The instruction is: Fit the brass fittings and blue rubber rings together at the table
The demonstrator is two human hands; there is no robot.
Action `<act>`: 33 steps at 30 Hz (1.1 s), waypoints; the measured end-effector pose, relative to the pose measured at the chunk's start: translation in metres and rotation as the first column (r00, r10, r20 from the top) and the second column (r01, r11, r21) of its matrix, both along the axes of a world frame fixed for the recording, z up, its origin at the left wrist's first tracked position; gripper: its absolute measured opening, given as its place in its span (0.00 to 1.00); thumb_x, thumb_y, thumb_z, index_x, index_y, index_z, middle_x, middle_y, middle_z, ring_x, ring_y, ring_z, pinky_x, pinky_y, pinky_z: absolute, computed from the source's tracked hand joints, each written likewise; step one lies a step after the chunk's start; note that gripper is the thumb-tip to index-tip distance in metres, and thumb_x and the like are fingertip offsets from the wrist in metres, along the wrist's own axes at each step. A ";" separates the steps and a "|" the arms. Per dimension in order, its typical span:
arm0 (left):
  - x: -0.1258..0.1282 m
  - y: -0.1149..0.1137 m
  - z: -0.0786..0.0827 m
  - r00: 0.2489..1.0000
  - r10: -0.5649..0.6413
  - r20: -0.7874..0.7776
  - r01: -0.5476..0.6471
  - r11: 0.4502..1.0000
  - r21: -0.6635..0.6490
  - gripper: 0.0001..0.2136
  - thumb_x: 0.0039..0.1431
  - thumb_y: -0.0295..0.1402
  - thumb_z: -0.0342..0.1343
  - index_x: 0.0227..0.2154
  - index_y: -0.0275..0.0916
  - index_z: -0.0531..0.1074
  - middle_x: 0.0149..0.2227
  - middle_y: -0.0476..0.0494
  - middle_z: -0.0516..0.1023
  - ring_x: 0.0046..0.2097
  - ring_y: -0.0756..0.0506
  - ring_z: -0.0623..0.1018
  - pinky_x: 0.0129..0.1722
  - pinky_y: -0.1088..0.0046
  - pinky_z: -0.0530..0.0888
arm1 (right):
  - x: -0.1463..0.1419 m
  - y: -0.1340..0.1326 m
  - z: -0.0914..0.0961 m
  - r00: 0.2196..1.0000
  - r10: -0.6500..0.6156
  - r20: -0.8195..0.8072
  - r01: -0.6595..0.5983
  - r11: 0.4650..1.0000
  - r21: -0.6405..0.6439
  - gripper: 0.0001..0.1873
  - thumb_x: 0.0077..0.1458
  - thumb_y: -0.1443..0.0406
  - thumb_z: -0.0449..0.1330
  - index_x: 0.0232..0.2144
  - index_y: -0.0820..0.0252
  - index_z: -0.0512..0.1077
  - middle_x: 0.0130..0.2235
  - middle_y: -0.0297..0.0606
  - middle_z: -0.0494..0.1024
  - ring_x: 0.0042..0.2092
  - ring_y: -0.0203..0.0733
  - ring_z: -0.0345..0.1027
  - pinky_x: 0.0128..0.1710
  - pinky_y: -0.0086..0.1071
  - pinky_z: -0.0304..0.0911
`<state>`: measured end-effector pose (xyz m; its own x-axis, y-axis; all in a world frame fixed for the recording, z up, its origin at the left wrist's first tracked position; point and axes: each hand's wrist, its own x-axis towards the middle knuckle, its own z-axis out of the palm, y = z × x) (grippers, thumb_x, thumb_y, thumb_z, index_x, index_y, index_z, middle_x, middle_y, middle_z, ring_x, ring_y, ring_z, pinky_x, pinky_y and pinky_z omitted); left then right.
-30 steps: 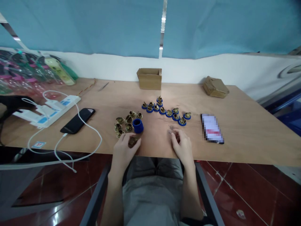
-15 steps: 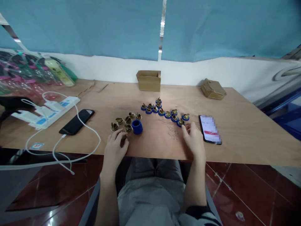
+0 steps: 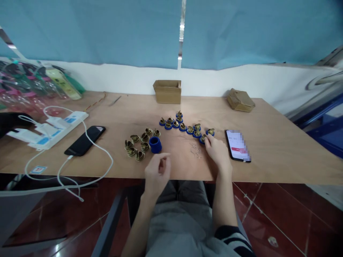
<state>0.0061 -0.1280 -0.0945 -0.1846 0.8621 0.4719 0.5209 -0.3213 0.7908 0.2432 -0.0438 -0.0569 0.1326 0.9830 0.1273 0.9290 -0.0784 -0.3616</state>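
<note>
My left hand (image 3: 157, 172) hovers over the table's front edge, fingers loosely curled and apart, with nothing visible in it. Just beyond it stands a blue ring stack (image 3: 155, 144), next to a cluster of loose brass pieces (image 3: 136, 145). My right hand (image 3: 217, 150) rests on the table, its fingertips pinching the near end piece (image 3: 203, 139) of a row of blue-ringed brass pieces (image 3: 182, 125). A few thin wire bits (image 3: 195, 151) lie between my two hands.
A lit phone (image 3: 238, 145) lies right of my right hand; a black phone (image 3: 84, 140) on a white cable (image 3: 104, 157) and a power strip (image 3: 50, 128) lie left. A cardboard box (image 3: 167, 91) and brown packet (image 3: 240, 100) sit at the wooden table's (image 3: 281, 142) back.
My left hand set a brass piece down by the cluster, then pulled back to the right, lifted. My right hand moved from the wire bits up to the row's end piece.
</note>
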 end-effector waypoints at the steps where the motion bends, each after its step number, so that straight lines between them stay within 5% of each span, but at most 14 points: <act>1: 0.009 -0.002 -0.002 0.993 -0.077 0.094 0.085 0.993 -0.082 0.07 0.67 0.34 0.55 0.43 0.42 0.76 0.31 0.47 0.77 0.30 0.49 0.75 0.32 0.73 0.74 | 0.000 -0.006 0.001 0.997 0.031 -0.074 -0.028 0.999 0.046 0.13 0.68 0.61 0.51 0.37 0.55 0.75 0.30 0.42 0.79 0.31 0.48 0.71 0.32 0.35 0.53; 3: 0.024 -0.004 -0.004 0.941 -0.213 0.262 0.271 0.939 -0.210 0.09 0.68 0.37 0.55 0.47 0.42 0.75 0.36 0.45 0.81 0.33 0.48 0.79 0.33 0.73 0.76 | -0.004 -0.022 0.004 0.953 0.128 -0.276 -0.088 0.984 0.154 0.16 0.70 0.58 0.50 0.32 0.55 0.71 0.27 0.36 0.75 0.29 0.44 0.68 0.32 0.33 0.54; 6: 0.039 -0.005 -0.002 0.820 -0.294 0.491 0.450 0.861 -0.236 0.15 0.68 0.40 0.55 0.53 0.41 0.71 0.49 0.39 0.82 0.45 0.44 0.83 0.45 0.67 0.80 | -0.014 -0.052 0.008 0.808 0.275 -0.521 -0.196 0.959 0.203 0.20 0.70 0.53 0.50 0.27 0.54 0.65 0.23 0.30 0.67 0.26 0.40 0.63 0.30 0.32 0.55; 11: 0.049 -0.004 0.010 0.694 -0.271 0.667 0.499 0.848 -0.175 0.18 0.65 0.46 0.57 0.51 0.39 0.72 0.50 0.37 0.82 0.52 0.40 0.82 0.54 0.62 0.79 | -0.035 -0.086 0.000 0.667 0.378 -0.642 -0.358 0.918 0.168 0.19 0.70 0.55 0.52 0.27 0.55 0.64 0.24 0.29 0.65 0.26 0.36 0.59 0.27 0.31 0.54; 16: 0.048 -0.010 0.017 0.695 -0.326 0.641 0.508 0.853 -0.118 0.15 0.65 0.42 0.59 0.49 0.39 0.73 0.50 0.38 0.82 0.53 0.41 0.80 0.56 0.64 0.77 | -0.046 -0.089 -0.011 0.632 0.350 -0.691 -0.185 0.935 0.303 0.09 0.66 0.58 0.59 0.35 0.54 0.66 0.29 0.30 0.68 0.31 0.37 0.64 0.32 0.31 0.63; 20: 0.046 -0.015 0.021 0.662 -0.411 0.627 0.538 0.843 -0.016 0.13 0.69 0.38 0.56 0.52 0.40 0.72 0.54 0.38 0.79 0.56 0.41 0.79 0.58 0.64 0.76 | -0.050 -0.088 -0.011 0.605 0.483 -0.633 -0.214 0.864 0.455 0.12 0.65 0.63 0.60 0.51 0.52 0.70 0.42 0.37 0.73 0.39 0.40 0.70 0.40 0.35 0.70; 26: 0.043 -0.020 0.022 0.638 -0.449 0.626 0.526 0.848 0.072 0.13 0.70 0.33 0.54 0.55 0.42 0.70 0.59 0.37 0.75 0.61 0.41 0.76 0.63 0.60 0.72 | -0.061 -0.095 -0.012 0.689 0.514 -0.512 -0.106 0.769 0.630 0.15 0.63 0.69 0.64 0.50 0.50 0.75 0.48 0.39 0.74 0.46 0.43 0.72 0.46 0.38 0.71; 33: 0.038 -0.023 0.017 0.701 -0.465 0.541 0.494 0.864 0.103 0.13 0.70 0.32 0.54 0.55 0.42 0.69 0.58 0.37 0.75 0.60 0.42 0.76 0.61 0.61 0.73 | -0.068 -0.099 -0.010 0.684 0.520 -0.511 -0.118 0.771 0.626 0.14 0.63 0.70 0.63 0.50 0.51 0.74 0.45 0.38 0.74 0.42 0.42 0.71 0.43 0.37 0.71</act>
<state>0.0439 -0.1506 -0.0774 0.0532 0.9224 0.3826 -0.2006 -0.3655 0.9089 0.1756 -0.1428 -0.0669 0.0660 0.7796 0.6227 0.3843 0.5561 -0.7369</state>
